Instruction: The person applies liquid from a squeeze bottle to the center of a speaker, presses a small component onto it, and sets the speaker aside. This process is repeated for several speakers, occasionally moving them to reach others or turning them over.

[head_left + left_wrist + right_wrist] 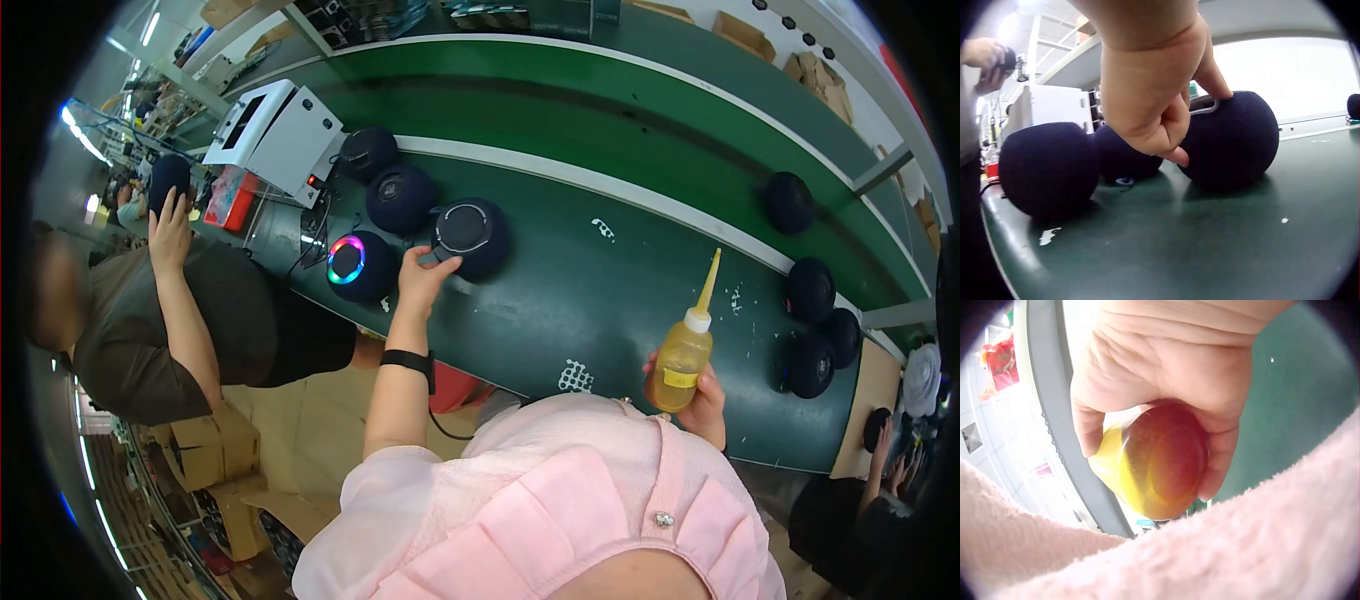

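A round dark speaker (pixel 480 240) with a grey-rimmed top stands on the green table. My left hand (pixel 420 280) pinches its near left edge; in the left wrist view the thumb and fingers of the left hand (pixel 1154 94) touch the side and top rim of the speaker (pixel 1235 140). My right hand (pixel 705 400) grips a bottle of yellow liquid (pixel 682 365) upright, its long nozzle pointing up. From the right wrist view, the fingers of the right hand (pixel 1166 369) curl round the bottle (pixel 1160 462), whose base faces the camera.
Beside the held speaker stand other speakers (pixel 400 198), one with a lit rainbow ring (pixel 347 260). More speakers (pixel 808 365) stand at the right end. A white machine (pixel 290 140) and a red box (pixel 232 200) are at the back left. Another person (pixel 190 310) holds a speaker at left.
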The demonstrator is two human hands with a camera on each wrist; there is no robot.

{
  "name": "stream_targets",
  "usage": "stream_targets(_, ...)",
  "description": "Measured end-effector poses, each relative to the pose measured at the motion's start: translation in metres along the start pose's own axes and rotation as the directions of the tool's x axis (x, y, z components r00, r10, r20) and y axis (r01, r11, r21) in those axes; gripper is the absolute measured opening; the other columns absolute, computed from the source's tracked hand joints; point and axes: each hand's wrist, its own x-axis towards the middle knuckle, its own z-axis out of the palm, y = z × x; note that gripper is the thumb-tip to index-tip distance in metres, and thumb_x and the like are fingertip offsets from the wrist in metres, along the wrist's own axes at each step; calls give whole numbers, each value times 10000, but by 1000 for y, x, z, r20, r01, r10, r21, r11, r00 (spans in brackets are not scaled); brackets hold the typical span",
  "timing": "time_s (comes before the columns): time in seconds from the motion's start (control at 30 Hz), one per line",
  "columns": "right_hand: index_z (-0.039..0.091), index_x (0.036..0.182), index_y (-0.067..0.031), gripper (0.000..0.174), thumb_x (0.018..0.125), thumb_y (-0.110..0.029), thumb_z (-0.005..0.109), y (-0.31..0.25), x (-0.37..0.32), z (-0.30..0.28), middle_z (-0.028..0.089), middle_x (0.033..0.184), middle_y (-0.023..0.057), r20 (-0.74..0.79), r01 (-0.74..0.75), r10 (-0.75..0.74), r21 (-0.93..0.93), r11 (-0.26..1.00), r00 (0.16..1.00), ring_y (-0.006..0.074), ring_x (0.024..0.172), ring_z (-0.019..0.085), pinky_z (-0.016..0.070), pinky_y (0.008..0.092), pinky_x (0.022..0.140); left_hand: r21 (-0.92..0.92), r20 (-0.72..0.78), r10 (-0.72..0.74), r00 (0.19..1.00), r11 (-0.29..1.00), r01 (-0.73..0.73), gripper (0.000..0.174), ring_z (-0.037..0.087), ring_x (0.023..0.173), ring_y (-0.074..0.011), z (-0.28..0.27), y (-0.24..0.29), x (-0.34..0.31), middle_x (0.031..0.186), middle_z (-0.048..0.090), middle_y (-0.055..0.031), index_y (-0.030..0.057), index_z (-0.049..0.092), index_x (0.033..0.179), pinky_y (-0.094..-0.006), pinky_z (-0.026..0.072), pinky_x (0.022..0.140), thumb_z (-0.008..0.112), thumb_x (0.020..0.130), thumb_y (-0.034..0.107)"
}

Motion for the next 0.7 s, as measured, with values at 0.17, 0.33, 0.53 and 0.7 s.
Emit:
stream_targets(0.17,354,1277,-3,731,718,-402,605,-5,-3,4,539,1118,221,-14,16,-17,-31,999,1000,326,998,572,484,404,832,441,-46,40,998,897,-15,872,587,940,-282,43,45,-2,1025,584,-188,-2,392,1225,-341,454,833,851,542,286)
stream_targets(0.33,356,1271,-9,727,714,-399,614,-6,-12,-4,540,1112,220,-40,60,-61,-11,998,997,329,994,572,486,405,829,627,223,364,904,657,-419,1073,516,1118,-324,47,68,28,1203,532,-192,21,314,1328,-377,433,927,867,449,291)
stream_targets(0.53,350,1278,-10,725,718,-388,615,2,-16,-9,535,1125,223,-79,62,-59,40,997,995,337,1003,567,484,411,833,535,487,329,809,619,-574,1112,534,1096,-316,65,73,61,1168,548,-202,28,271,1358,-358,420,941,869,451,265)
stream_targets(0.7,339,1287,0,708,739,-358,608,1,-15,0,528,1137,224,-72,59,-53,88,994,996,342,1018,560,483,418,838,461,601,364,711,569,-681,1091,539,1081,-327,107,78,30,1167,543,-202,27,277,1344,-359,416,940,855,461,304)
